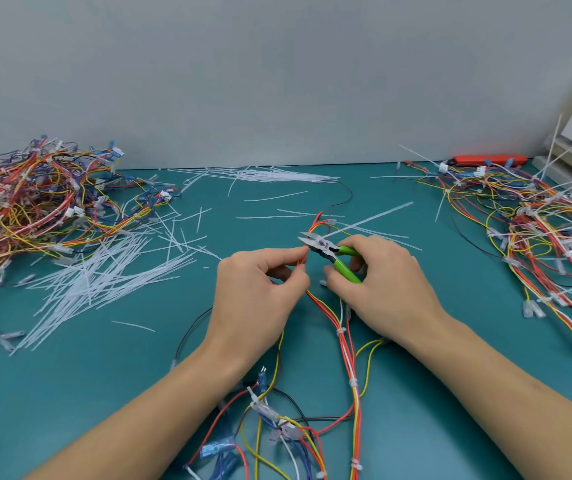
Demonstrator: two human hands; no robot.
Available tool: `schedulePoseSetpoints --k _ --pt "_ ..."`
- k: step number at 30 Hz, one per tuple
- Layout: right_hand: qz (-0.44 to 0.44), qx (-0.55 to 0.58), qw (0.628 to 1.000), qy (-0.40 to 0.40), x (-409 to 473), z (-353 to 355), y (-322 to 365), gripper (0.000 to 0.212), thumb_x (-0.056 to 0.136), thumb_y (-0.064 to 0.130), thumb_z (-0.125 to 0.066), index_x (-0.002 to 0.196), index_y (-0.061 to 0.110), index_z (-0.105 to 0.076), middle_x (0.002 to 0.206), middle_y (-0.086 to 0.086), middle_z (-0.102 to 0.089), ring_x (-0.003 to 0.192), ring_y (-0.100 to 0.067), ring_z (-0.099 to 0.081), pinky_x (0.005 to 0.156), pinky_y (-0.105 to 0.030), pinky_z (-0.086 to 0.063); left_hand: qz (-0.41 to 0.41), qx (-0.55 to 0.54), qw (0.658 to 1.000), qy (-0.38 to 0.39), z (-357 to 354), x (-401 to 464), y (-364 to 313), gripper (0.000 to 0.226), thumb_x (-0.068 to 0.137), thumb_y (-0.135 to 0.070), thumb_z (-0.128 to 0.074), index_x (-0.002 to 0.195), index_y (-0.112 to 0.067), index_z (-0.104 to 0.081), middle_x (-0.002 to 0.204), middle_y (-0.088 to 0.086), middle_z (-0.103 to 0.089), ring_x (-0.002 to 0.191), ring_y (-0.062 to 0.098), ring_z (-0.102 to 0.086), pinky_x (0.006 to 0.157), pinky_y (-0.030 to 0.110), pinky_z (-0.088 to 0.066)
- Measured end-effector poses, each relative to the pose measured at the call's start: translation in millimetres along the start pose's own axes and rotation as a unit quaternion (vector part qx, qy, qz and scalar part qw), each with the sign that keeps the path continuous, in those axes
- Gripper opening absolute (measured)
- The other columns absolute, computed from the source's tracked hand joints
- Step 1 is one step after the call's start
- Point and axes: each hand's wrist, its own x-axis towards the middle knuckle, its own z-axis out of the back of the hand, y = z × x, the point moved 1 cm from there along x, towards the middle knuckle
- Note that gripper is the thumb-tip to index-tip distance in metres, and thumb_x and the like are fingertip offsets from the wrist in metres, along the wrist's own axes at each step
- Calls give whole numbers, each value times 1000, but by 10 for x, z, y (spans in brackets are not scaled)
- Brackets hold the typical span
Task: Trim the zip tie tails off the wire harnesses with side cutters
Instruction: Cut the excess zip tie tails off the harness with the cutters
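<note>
Your left hand [260, 289] pinches the red, yellow and white wire harness [343, 341] just below the blades, while your right hand [381, 282] grips the green-handled steel side cutters [329, 251], blades apart and pointing left, away from you. The harness runs lengthwise from near you up between both hands. Its untrimmed white plastic zip tie tail [374, 218] slants up-right beyond the cutters, closer to your right hand. Cut tails [104, 282] litter the teal mat [450, 393] to your left.

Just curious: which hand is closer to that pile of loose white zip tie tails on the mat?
Left. The left hand sits just right of the pile of zip tie tails; the right hand, gripping the side cutters, is farther right.
</note>
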Motion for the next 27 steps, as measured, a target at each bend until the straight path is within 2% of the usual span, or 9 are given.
schedulePoseSetpoints --k 3,7,9,13,18,23,27 --pt "-7 4 1000 -3 -4 -23 1 13 87 49 -66 89 38 -59 79 12 -56 83 -16 -55 78 -40 -47 2 -1 1000 0 1 -3 7 24 85 -12 -75 101 -29 -83 80 -17 -77 70 12 -72 69 26 -58" --pt "-41 -28 999 -19 -9 -16 -11 23 86 53 -65 80 32 -57 60 8 -53 66 -14 -54 53 -29 -33 -2 1 1000 1 0 -5 3 24 86 -13 -75 101 -29 -83 78 -15 -77 65 10 -70 63 16 -52" --pt "-49 -58 997 -30 -6 -3 -10 25 85 56 -64 79 33 -57 58 7 -55 62 -12 -55 50 -26 -31 -4 3 1000 0 -5 -4 2 23 86 -13 -75 101 -29 -83 78 -15 -77 65 11 -70 62 16 -52" --pt "-53 -49 997 -13 -8 -25 -14 24 85 55 -64 76 35 -54 61 8 -58 64 -12 -56 51 -25 -35 0 1 1000 1 -7 -3 0 23 86 -14 -76 99 -31 -83 74 -16 -75 59 16 -66 57 13 -48" --pt "-46 -16 999 -3 -27 -31 7 20 84 51 -64 74 37 -52 63 11 -59 66 -7 -56 56 -29 -40 3 -1 1000 4 0 -3 -1 25 86 -13 -75 100 -32 -83 78 -18 -77 63 10 -69 61 18 -53" --pt "-20 -29 999 5 -19 -12 14 14 87 47 -64 86 35 -56 78 12 -59 85 -17 -55 77 -37 -42 7 -2 1000 9 -5 -4 10 25 86 -13 -75 99 -33 -82 79 -19 -77 68 15 -72 68 30 -58" --pt "-15 -30 999 9 -14 -12 11 13 89 47 -63 97 37 -59 86 13 -59 94 -18 -54 83 -38 -41 -2 4 1000 7 -14 0 20 23 87 -15 -75 98 -35 -82 77 -17 -77 64 23 -69 64 30 -57"
